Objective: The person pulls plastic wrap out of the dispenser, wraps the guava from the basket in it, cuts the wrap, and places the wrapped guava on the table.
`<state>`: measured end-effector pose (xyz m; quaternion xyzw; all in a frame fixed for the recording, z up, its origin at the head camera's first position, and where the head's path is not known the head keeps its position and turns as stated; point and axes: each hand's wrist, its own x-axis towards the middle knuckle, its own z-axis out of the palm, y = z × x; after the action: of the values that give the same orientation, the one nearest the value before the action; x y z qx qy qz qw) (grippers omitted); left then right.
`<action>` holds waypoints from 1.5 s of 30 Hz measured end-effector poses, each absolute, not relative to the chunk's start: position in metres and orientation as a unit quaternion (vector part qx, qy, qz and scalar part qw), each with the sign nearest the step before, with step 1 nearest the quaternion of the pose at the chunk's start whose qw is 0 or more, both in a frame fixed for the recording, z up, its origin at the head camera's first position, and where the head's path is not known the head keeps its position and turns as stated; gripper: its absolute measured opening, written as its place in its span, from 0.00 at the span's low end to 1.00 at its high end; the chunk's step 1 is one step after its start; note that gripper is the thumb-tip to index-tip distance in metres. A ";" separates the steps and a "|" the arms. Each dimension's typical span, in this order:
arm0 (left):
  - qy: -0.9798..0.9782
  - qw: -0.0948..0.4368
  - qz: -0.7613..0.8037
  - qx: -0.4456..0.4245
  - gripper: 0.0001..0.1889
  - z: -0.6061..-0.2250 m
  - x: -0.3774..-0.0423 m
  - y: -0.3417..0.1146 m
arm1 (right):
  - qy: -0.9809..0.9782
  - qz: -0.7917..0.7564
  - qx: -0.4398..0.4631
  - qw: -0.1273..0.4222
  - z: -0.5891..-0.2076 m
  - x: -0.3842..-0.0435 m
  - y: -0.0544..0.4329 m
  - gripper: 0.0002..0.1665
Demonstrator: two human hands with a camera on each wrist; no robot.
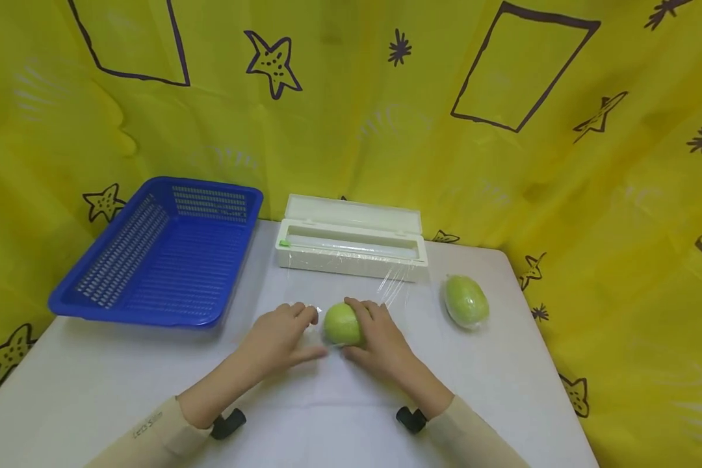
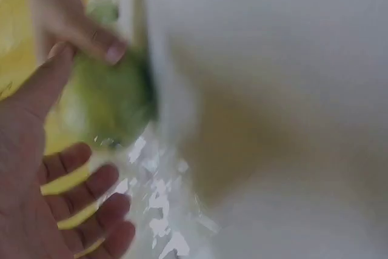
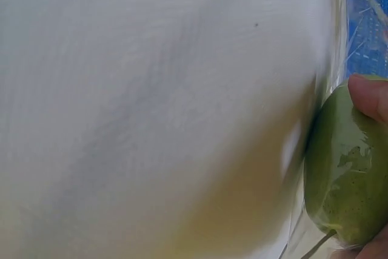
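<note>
A green pear rests on cling film near the middle of the white table, and my right hand holds it from the right side. In the right wrist view the thumb lies over the pear, whose stem points down; shiny film covers part of its skin. My left hand is just left of the pear, fingers loosely bent and apart from the thumb. Crumpled film shows beside those fingers in the left wrist view, with nothing visibly pinched. The film runs back to a white dispenser box with its lid raised.
A blue plastic basket stands at the back left. Another green pear, wrapped in film, lies on the right. Behind the table hangs a yellow curtain with drawn stars.
</note>
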<state>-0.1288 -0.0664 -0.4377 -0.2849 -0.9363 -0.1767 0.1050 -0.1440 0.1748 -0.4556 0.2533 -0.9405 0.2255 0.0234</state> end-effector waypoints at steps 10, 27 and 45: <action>-0.935 0.028 -0.205 -0.288 0.13 -0.433 -0.141 -0.065 | -0.939 0.227 0.259 0.018 -0.457 -0.145 0.176 0.54; -0.886 -0.069 -0.333 -0.315 0.05 -0.429 -0.151 -0.063 | -0.939 0.225 0.262 0.006 -0.455 -0.143 0.178 0.55; -0.914 0.150 -0.228 -0.301 0.04 -0.413 -0.171 -0.055 | -0.929 0.203 0.310 0.022 -0.457 -0.143 0.175 0.54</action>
<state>-0.1707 -0.0549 -0.4129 -0.3007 -0.9140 -0.2275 0.1498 -0.1425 0.1748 -0.4569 0.3098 -0.9286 0.2029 0.0217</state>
